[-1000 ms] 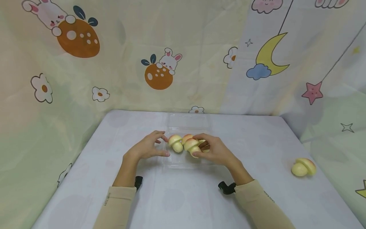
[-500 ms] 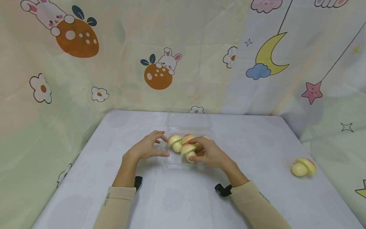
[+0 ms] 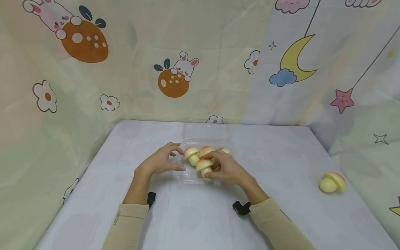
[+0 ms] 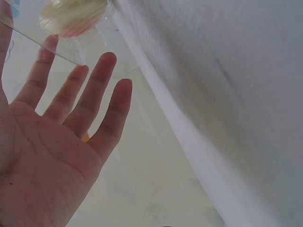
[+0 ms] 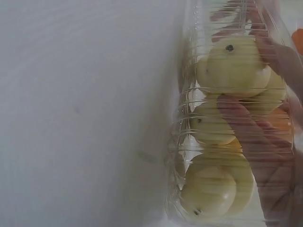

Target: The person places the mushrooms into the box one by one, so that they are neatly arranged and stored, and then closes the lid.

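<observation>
A clear plastic box point(image 3: 190, 181) stands mid-table, its lid point(image 3: 206, 132) folded back. Inside it sit several pale yellow mushroom-shaped pieces with reddish caps, among them one at the left point(image 3: 191, 155), one at the back point(image 3: 206, 151) and one at the right point(image 3: 224, 150), partly hidden by my right hand point(image 3: 226, 168). That hand pinches another mushroom-shaped piece point(image 3: 204, 166) between thumb and fingers at the front of the box. My left hand point(image 3: 160, 159), fingers spread, rests at the box's left side. Through the ribbed wall, the right wrist view shows rounded pale pieces point(image 5: 208, 191) beside fingers.
One more mushroom-shaped piece point(image 3: 332, 182) lies apart at the table's right side. A white cloth point(image 3: 193, 222) covers the table. Behind it hangs a printed fabric backdrop point(image 3: 131, 69). Black wrist cameras point(image 3: 241, 208) sit by both sleeves.
My right hand has moved left and toward me, bringing its mushroom-shaped piece to the front of the box. The piece at the right has come into clearer view. The left hand has stayed put.
</observation>
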